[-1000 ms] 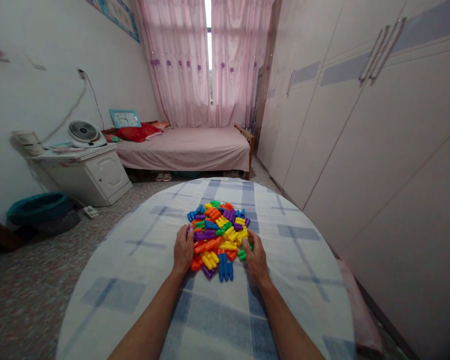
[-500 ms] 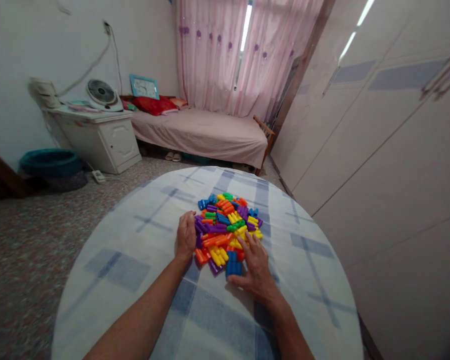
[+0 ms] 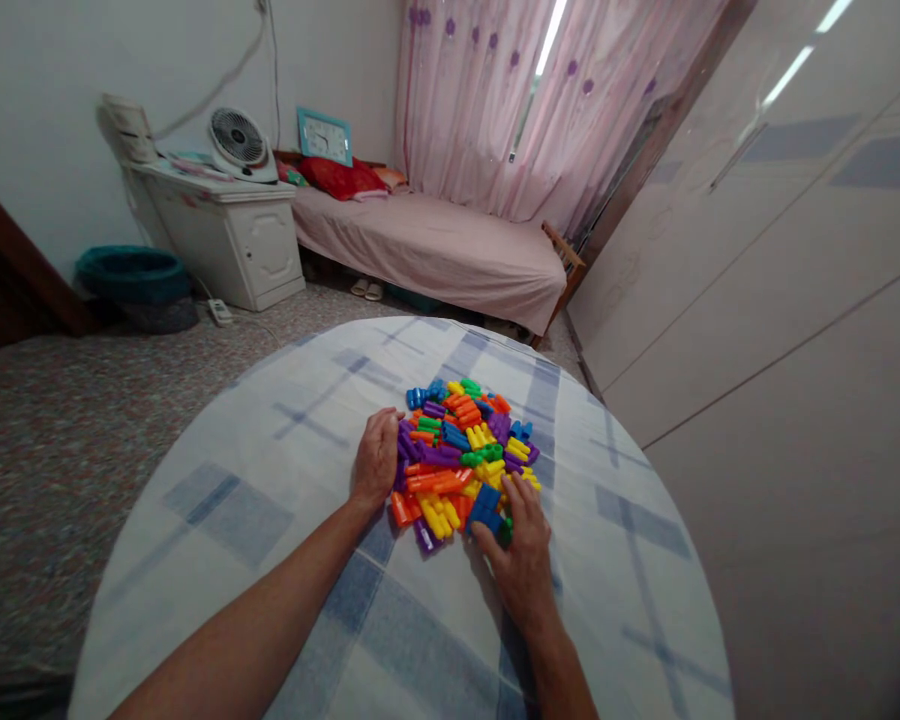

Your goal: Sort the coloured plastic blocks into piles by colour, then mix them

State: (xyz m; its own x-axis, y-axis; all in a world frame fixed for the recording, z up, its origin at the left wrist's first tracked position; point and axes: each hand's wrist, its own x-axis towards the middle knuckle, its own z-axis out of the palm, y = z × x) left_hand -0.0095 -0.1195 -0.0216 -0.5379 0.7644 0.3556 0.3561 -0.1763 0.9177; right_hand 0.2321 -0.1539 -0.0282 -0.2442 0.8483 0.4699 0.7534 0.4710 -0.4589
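Note:
A heap of coloured plastic blocks [image 3: 461, 450] in orange, yellow, purple, blue and green lies on a round table with a blue-checked white cloth [image 3: 285, 450]. My left hand [image 3: 377, 460] rests cupped against the heap's left side, fingers curled onto purple pieces. My right hand [image 3: 521, 550] sits at the heap's near right edge, thumb and fingers closed on a blue block [image 3: 486, 508], with a green piece beside it.
Beyond the table stand a pink-covered bed [image 3: 435, 255], a white bedside cabinet [image 3: 225, 235] with a small fan [image 3: 238, 140], and a teal basin [image 3: 131, 275] on the speckled floor. Pale wardrobe doors [image 3: 780, 250] run along the right. Pink curtains [image 3: 525, 100] hang at the back.
My view has swung down and to the left. My right hand has slid to the heap's near edge and closed on a blue block. My left hand stays against the heap's left side.

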